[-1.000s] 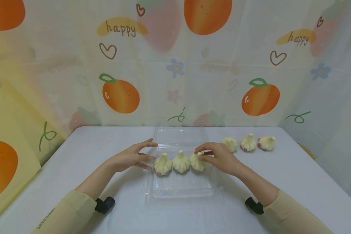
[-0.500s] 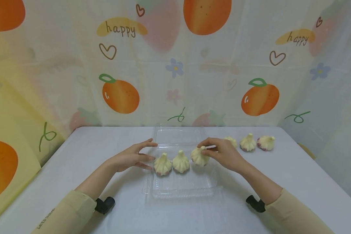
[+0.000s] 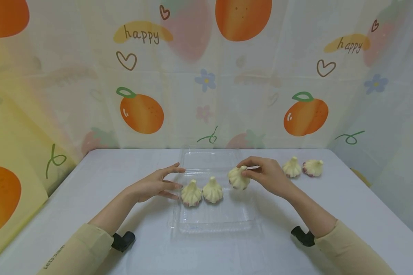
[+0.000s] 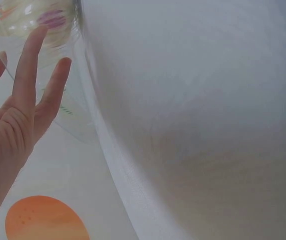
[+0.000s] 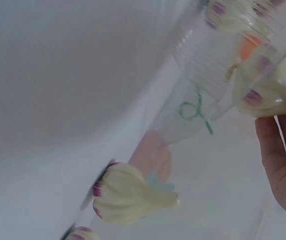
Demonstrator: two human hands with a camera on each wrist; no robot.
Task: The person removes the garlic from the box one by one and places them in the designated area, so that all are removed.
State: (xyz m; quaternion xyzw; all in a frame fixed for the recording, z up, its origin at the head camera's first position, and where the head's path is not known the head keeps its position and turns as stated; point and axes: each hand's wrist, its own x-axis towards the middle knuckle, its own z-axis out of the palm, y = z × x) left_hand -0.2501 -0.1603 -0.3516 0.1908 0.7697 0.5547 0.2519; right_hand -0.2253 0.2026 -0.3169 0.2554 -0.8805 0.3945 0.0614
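My right hand (image 3: 270,176) pinches a garlic bulb (image 3: 239,178) by its neck, raised over the right side of a clear plastic container (image 3: 217,217). In the right wrist view, the held bulb (image 5: 265,85) has purple patches and is partly seen through the container's clear wall. Two more bulbs stand side by side inside the container: a left one (image 3: 191,194) and a middle one (image 3: 212,190). My left hand (image 3: 155,185) has its fingers spread and extended at the container's left side. The left wrist view shows those fingertips (image 4: 62,65) against the clear wall.
Two garlic bulbs lie on the white table (image 3: 330,214) at the back right, one upright (image 3: 291,167) and one tipped sideways (image 3: 313,168). The container's open lid (image 3: 211,158) lies behind its base. A fruit-printed curtain (image 3: 241,95) hangs behind the table.
My right hand has lifted the third garlic bulb from beside the middle one and moved it back and to the right. It now hides a bulb on the table. My left hand has stayed put.
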